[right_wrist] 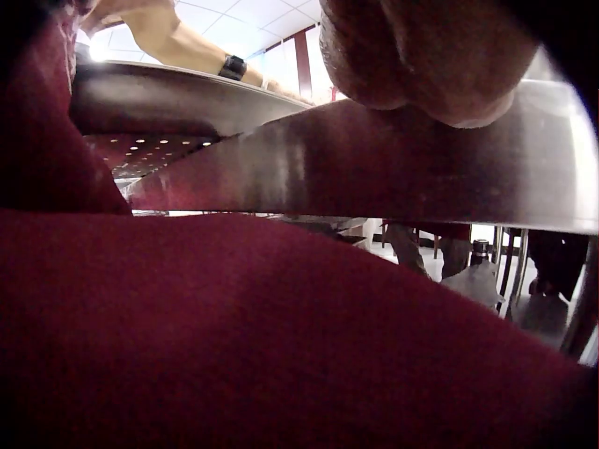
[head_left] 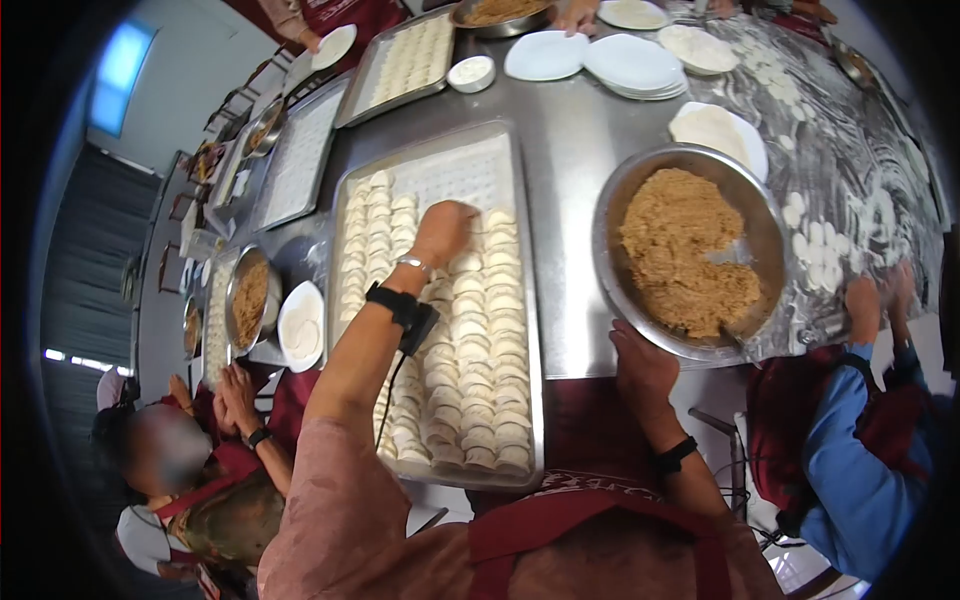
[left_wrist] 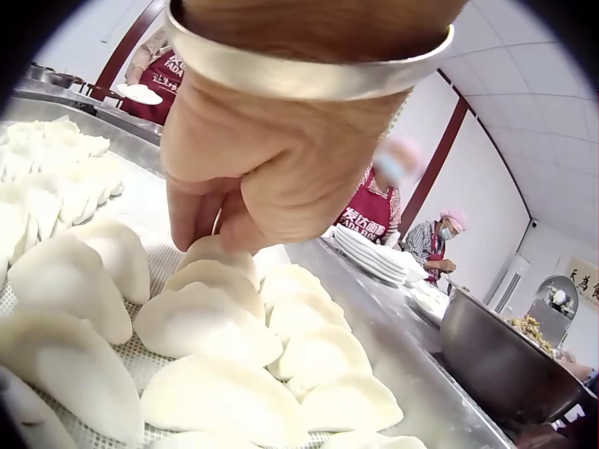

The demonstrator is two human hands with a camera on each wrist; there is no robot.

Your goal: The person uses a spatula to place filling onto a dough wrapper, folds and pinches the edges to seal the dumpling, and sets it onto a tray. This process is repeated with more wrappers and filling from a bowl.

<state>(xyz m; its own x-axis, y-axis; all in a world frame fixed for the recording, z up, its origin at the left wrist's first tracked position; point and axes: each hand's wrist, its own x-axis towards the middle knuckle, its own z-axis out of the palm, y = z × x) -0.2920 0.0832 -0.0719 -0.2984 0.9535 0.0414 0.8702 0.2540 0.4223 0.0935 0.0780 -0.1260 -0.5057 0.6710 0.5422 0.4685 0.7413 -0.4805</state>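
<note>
Pale half-moon dumplings (head_left: 470,350), closed, overlapping in near-to-far columns. Rectangular metal tray (head_left: 532,330) beneath, flat on desk (head_left: 565,250), near end past desk's near edge; white mesh liner (head_left: 465,180) shows at far end. Left hand (head_left: 443,235) pinches one dumpling (left_wrist: 220,253) at far end of a column.

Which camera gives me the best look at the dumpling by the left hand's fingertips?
The left wrist view, because it shows the dumpling close up, partly overlapped, with the left hand touching it. In the head view, the hand over the tray seems to hide it. The right wrist view shows none of it.
</note>
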